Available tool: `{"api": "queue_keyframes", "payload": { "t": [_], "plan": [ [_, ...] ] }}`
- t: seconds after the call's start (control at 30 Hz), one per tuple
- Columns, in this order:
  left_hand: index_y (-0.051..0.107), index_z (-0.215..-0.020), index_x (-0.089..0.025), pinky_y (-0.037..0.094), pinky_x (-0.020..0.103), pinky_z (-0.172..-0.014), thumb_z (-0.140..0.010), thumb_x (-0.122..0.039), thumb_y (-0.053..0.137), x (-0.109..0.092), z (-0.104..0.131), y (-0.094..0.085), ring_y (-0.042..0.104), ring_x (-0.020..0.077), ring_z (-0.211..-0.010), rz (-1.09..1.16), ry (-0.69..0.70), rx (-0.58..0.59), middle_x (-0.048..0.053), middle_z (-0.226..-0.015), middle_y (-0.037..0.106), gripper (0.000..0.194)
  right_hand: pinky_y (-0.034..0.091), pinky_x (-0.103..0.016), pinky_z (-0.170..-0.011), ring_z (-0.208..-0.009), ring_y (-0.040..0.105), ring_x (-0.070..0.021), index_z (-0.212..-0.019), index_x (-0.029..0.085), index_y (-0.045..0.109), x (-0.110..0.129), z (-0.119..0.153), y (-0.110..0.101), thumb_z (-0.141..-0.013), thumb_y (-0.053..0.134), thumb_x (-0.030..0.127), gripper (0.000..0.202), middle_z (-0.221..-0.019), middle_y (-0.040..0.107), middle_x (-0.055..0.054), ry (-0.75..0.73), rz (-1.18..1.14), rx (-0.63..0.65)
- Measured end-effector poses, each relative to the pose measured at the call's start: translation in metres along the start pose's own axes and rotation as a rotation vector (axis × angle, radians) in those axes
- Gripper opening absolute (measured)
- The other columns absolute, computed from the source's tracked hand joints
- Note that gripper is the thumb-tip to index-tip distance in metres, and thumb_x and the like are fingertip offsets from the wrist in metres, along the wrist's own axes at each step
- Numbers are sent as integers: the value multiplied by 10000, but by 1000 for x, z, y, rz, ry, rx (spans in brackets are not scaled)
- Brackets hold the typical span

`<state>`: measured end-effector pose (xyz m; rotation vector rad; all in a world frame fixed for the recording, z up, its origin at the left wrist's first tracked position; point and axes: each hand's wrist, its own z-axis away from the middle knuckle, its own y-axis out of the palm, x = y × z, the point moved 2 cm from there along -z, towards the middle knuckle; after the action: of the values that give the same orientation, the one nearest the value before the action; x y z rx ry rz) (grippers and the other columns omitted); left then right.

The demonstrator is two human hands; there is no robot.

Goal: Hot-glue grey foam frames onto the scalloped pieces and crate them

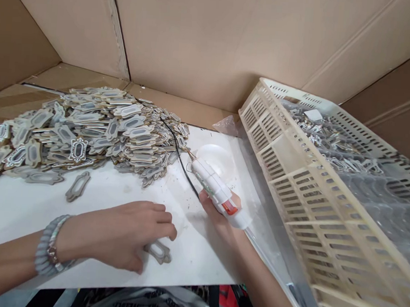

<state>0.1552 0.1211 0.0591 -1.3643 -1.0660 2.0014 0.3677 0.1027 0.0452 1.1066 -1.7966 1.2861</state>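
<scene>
A small grey frame-shaped plate (pixel 161 252) with a scalloped outline lies near the front of the white table (pixel 109 270). Over its left end my left hand (pixel 129 232) is curled closed, the thumb and fingertips around the plate, their exact contact partly hidden. My right hand (pixel 223 218) is wrapped around a white glue gun (pixel 215 184), whose thin nozzle points up and left. From the gun's rear a long clear glue stick (pixel 270 268) runs down along the forearm. One loose plate (pixel 77 186) rests just behind my left hand.
A large heap of similar plates (pixel 98 122) fills the back left. A white round dish (pixel 215 159) sits behind the glue gun, and a black cord (pixel 178 154) crosses from the heap. On the right stands a cream plastic crate (pixel 281 163) with plates and clear trays. Cardboard walls (pixel 199 41) enclose the table.
</scene>
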Motion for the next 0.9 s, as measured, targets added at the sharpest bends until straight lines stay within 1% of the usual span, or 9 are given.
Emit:
{"api": "queue_keyframes", "payload": {
  "t": [0.13, 0.23, 0.3, 0.37, 0.43, 0.53, 0.63, 0.73, 0.9],
  "plan": [
    [596, -825, -229, 420, 304, -752, -695, -80, 804, 0, -4, 6, 607, 206, -872, 19, 2, -11, -19, -883, 639, 287, 375, -269, -475, -606, 491, -152, -653, 242, 391, 0, 0, 0, -891, 624, 296, 337, -638, 438, 20, -2, 11, -1],
    [577, -750, -215, 429, 283, -716, -717, -55, 731, 2, -5, 5, 612, 182, -809, 34, -2, -49, -19, -822, 628, 225, 372, -267, -482, -593, 475, -144, -655, 237, 416, 1, 0, -1, -886, 624, 282, 314, -634, 437, 27, 1, 10, -2],
    [598, -753, -216, 442, 256, -665, -684, -44, 709, 7, -4, -1, 629, 165, -751, 15, 41, -169, -25, -785, 640, 216, 371, -268, -481, -576, 460, -138, -668, 234, 447, 2, 0, -1, -885, 627, 278, 285, -631, 443, 32, 14, 15, 9],
    [638, -785, -223, 438, 231, -582, -699, -78, 701, 15, -1, -11, 627, 140, -648, -25, 83, -355, -36, -728, 650, 181, 379, -271, -483, -567, 460, -136, -683, 233, 469, 3, -1, -2, -880, 630, 272, 257, -642, 467, 31, 14, 9, 10],
    [673, -833, -230, 436, 227, -537, -755, -164, 711, 27, 4, -24, 622, 133, -591, -74, 92, -546, -36, -703, 666, 109, 386, -274, -487, -563, 466, -137, -688, 232, 481, 5, -1, -2, -879, 625, 263, 241, -649, 488, 28, -6, -4, 23],
    [693, -907, -243, 493, 249, -617, -834, -263, 711, 41, 14, -40, 664, 156, -665, -164, 57, -802, -14, -777, 719, 78, 380, -272, -485, -554, 466, -137, -701, 234, 489, 8, -1, -2, -880, 605, 234, 213, -642, 495, 26, -47, -20, 71],
    [700, -969, -260, 518, 260, -724, -863, -283, 722, 45, 22, -46, 685, 162, -742, -279, 19, -1030, -11, -843, 744, 110, 371, -258, -483, -540, 458, -125, -725, 235, 481, 8, 0, -1, -857, 611, 190, 191, -650, 500, 35, -121, -40, 85],
    [709, -985, -253, 512, 238, -760, -864, -267, 745, 41, 25, -45, 688, 144, -764, -380, -10, -1131, -17, -847, 745, 128, 376, -238, -499, -544, 473, -109, -722, 230, 481, 3, 2, 2, -833, 616, 139, 198, -681, 522, 38, -218, -16, 111],
    [714, -971, -197, 505, 205, -777, -878, -261, 748, 33, 25, -45, 678, 117, -757, -455, 4, -1154, 5, -838, 741, 118, 406, -211, -534, -601, 548, -107, -758, 223, 532, -3, 4, 6, -803, 581, 73, 164, -738, 576, 21, -272, 22, 157]
  ]
}}
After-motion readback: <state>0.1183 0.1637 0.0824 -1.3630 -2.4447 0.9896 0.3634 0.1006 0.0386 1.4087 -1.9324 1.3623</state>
